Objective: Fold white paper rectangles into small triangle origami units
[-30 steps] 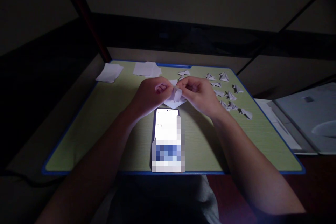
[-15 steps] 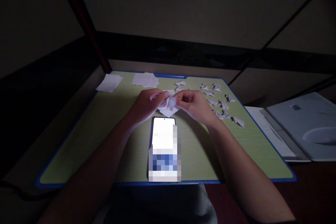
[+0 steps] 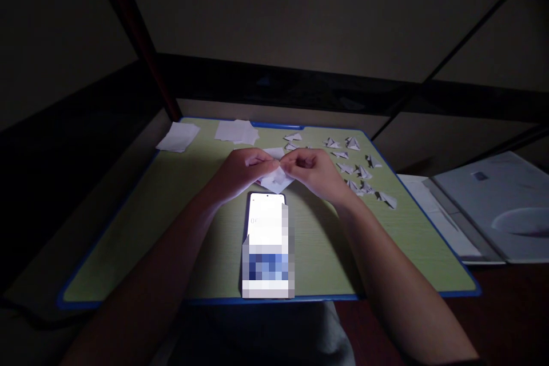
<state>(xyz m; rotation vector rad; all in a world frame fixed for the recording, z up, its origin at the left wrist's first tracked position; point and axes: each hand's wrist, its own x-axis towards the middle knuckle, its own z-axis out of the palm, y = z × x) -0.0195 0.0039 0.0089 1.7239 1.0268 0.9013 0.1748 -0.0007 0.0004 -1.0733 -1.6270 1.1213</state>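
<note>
A small sheet of white paper is pinched between both hands at the middle of the green table. My left hand closes on its left side, thumb pressed toward the centre. From the right, my right hand grips it with thumb and forefinger, and the fingertips of both hands nearly meet. Parts of the paper are hidden behind my fingers, and its folds are hard to make out. Just below the hands lies a phone with a bright screen.
Several folded paper pieces lie at the right of the table. Two piles of white sheets, a left pile and a middle pile, rest at the back. Beyond the right edge is a large grey-white flat object. Walls stand close behind.
The raised flap of paper between my hands has gone down, and my fingertips have come closer together over the sheet.
</note>
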